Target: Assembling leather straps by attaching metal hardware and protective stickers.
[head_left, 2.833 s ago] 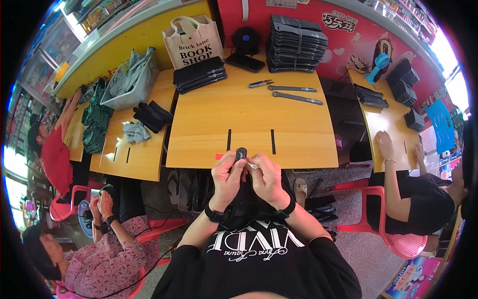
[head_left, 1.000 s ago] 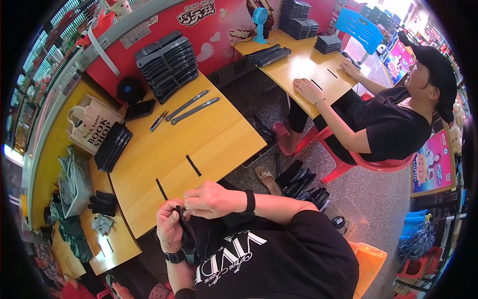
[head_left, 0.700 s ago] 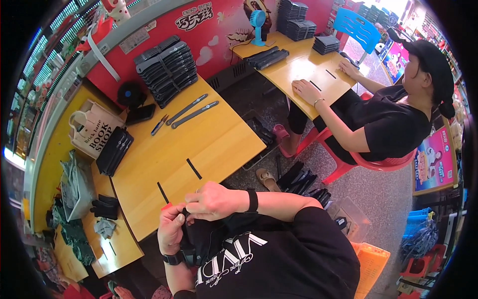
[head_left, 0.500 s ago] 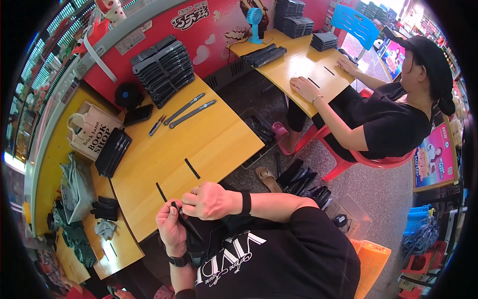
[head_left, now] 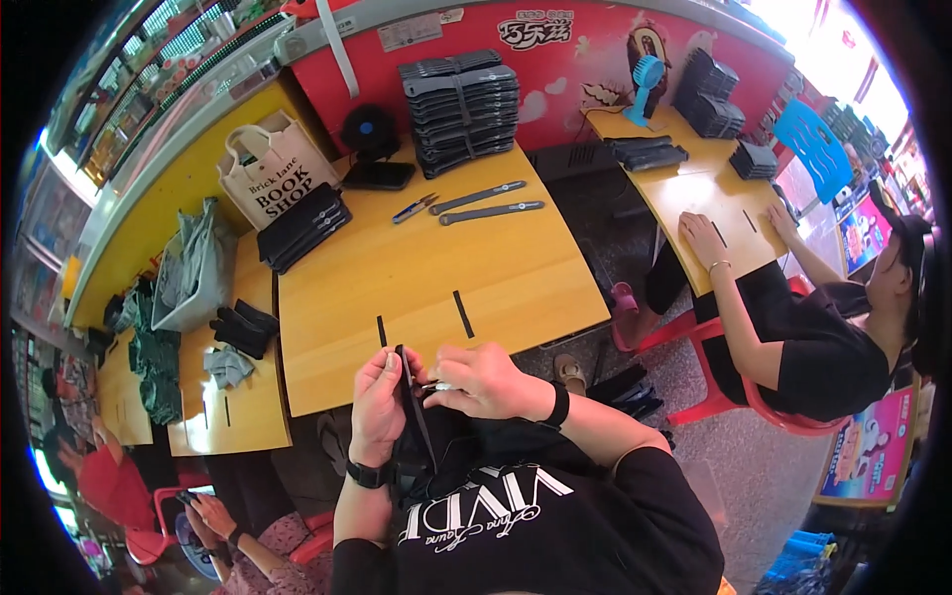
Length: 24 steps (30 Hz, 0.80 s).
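Observation:
My left hand (head_left: 379, 402) pinches the upper end of a dark, flat strip (head_left: 416, 421), which hangs down in front of my black shirt. My right hand (head_left: 486, 382) is closed close beside it, fingers curled round a small shiny thing (head_left: 433, 387) whose kind I cannot make out; it meets the strip's edge. Both hands are just off the near edge of the yellow table (head_left: 426, 283). Beyond them lie two grey straps (head_left: 491, 211) side by side, with blue-handled thread snips (head_left: 414, 208) to their left. Two narrow black strips (head_left: 463, 314) mark the tabletop nearer me.
A tied stack of grey straps (head_left: 461, 114), a black phone (head_left: 379, 177), a tote bag (head_left: 273, 174) and folded dark pieces (head_left: 305, 226) line the table's far side. A co-worker (head_left: 783, 347) sits at another table (head_left: 659, 188) on the right; other people sit lower left.
The view has swung left, so everything appears farther right. My right hand has moved from above my left hand's fingertips to beside the strip, and the shiny thing now shows in it.

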Available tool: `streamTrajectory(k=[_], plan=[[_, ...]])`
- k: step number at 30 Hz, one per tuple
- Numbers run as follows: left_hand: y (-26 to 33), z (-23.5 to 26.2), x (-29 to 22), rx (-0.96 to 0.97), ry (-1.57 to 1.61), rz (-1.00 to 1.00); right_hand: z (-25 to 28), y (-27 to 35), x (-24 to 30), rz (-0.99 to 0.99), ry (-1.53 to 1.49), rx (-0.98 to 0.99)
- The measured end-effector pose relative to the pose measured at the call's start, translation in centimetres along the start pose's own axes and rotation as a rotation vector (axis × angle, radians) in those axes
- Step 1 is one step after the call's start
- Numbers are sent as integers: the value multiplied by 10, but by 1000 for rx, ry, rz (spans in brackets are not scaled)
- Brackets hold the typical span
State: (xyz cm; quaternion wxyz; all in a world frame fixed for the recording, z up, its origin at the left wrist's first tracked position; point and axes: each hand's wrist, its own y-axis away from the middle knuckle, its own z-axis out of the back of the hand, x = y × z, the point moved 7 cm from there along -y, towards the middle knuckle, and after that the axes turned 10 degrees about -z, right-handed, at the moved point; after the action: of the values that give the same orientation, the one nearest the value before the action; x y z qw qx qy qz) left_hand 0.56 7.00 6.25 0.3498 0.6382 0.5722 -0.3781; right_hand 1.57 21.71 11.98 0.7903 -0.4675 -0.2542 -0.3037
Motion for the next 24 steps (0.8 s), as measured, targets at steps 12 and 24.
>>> streamTrajectory(k=[12,24], plan=[[-12,50,-18,-182,53,-231,-21,-3,11,-11,99,91],[39,335,-133,-502,225,-633,145,-24,-84,-607,-97,-44]])
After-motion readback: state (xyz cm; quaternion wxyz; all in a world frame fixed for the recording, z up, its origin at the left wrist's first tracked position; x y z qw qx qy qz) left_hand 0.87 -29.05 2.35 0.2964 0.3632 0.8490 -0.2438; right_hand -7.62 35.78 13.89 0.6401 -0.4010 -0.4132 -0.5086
